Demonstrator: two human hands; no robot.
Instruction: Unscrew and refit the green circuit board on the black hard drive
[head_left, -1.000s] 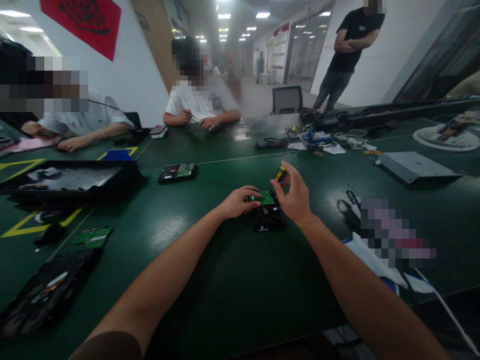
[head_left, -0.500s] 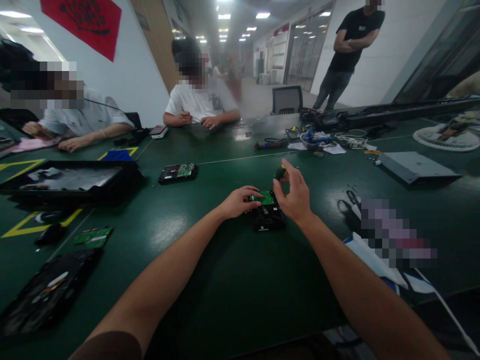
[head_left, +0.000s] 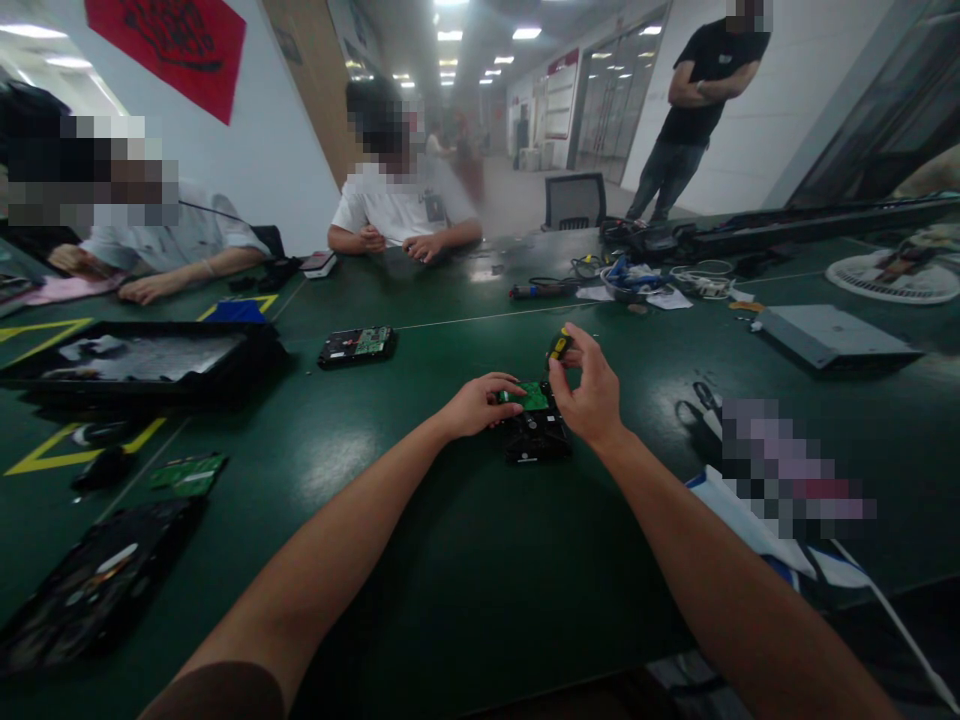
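A black hard drive [head_left: 537, 442] with a green circuit board [head_left: 534, 397] lies on the green table in front of me. My left hand [head_left: 487, 403] grips its left side, thumb and fingers over the board's edge. In my right hand [head_left: 589, 385] is a screwdriver [head_left: 559, 345] with a yellow and black handle, pinched between thumb and fingers. It stands nearly upright at the drive's far right corner, and its tip is too small to make out.
Another hard drive [head_left: 357, 346] lies farther left, near a black tray [head_left: 150, 375]. At the near left are a loose green board [head_left: 187, 475] and a black casing [head_left: 97, 580]. A grey metal box [head_left: 836, 335] stands on the right. Two people sit across the table; another person stands behind.
The screwdriver handle has turned in my right fingers, and more of its yellow shows. My left hand and the hard drive have stayed in place.
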